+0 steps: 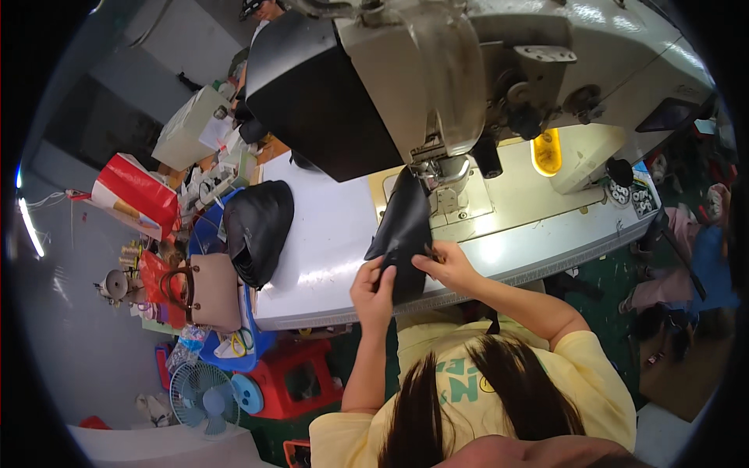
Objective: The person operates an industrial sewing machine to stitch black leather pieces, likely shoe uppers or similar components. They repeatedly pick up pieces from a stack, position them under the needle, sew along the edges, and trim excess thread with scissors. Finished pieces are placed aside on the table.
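Note:
A black leather-like piece [407,222] runs from the table's near edge up to the needle area [427,170] of a large industrial sewing machine [445,86]. My left hand [373,292] pinches its lower left edge, with the thumb on top. On the opposite side, my right hand [448,267] grips the right edge between thumb and fingers. The upper end of the piece lies at the presser foot, partly hidden by the machine head. Its lower end hangs over the table edge towards my lap.
A black folded leather item [261,230] lies at the left of the white table [335,226]. Further left are a beige handbag [217,292], a red bag [134,193], a red stool [300,382] and a fan [204,398]. Bobbins [643,201] sit at the right end.

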Available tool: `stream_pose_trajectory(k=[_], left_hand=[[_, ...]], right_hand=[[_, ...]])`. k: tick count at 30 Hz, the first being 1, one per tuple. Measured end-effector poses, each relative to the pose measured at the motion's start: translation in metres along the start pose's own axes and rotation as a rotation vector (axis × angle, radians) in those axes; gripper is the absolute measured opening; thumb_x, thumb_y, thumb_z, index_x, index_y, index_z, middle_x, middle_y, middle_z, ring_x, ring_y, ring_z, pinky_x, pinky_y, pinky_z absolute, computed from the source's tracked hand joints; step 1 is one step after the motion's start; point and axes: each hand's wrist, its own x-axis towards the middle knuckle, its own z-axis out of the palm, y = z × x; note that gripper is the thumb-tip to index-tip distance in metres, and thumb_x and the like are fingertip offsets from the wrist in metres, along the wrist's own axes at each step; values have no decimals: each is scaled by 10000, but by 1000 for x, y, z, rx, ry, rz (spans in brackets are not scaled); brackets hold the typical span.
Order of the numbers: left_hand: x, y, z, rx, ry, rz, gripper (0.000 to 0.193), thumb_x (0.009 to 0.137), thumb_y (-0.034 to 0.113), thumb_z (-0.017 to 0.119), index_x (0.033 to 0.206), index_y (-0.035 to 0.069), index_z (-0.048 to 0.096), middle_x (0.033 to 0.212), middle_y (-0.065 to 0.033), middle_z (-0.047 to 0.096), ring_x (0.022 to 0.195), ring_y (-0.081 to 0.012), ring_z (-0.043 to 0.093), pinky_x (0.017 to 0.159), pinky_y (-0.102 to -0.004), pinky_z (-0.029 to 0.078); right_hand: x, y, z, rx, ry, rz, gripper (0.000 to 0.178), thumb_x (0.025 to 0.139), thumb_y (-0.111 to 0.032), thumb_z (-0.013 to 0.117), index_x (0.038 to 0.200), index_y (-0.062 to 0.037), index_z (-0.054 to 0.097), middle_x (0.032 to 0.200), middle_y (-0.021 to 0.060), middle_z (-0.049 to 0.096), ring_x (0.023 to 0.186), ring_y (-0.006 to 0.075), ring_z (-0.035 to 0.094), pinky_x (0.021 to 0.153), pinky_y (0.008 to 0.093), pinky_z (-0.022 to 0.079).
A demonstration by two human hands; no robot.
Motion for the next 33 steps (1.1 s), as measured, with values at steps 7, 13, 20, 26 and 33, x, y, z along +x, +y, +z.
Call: stream_pose_trajectory(k=[7,13,20,26,33], left_hand=[[18,-2,-23,-390,-215,-325,311,908,179,451,1084,-58,549,950,-89,622,852,-131,573,764,-252,429],[28,8,-27,-452,-338,-466,313,919,215,437,1020,-51,567,997,-107,613,899,-161,575,827,-287,429],[22,-4,-15,-311,-171,-452,260,908,242,487,834,19,598,736,-2,584,639,-68,511,618,-208,402],[30,-4,-14,-350,-99,-462,240,896,236,515,821,29,608,729,2,590,633,-62,511,599,-207,403],[24,-2,-6,-203,-76,-245,167,859,136,578,846,-20,633,718,7,591,642,-39,493,598,-201,401]], right_hand=[[26,32,5,172,54,-22,228,799,-201,666,702,-19,568,640,-40,522,597,37,432,510,222,366],[32,45,1,43,102,-36,431,782,-246,691,544,-99,364,562,-85,309,534,38,283,446,246,245],[29,27,0,-57,79,-12,376,796,-229,678,577,-66,420,567,-79,358,537,40,317,455,236,274],[34,34,8,19,26,-205,185,798,-152,664,732,-9,567,643,-29,523,593,55,445,538,226,377],[30,35,6,-117,5,-325,128,814,-123,641,805,-11,580,682,-33,536,658,56,466,590,227,409]])
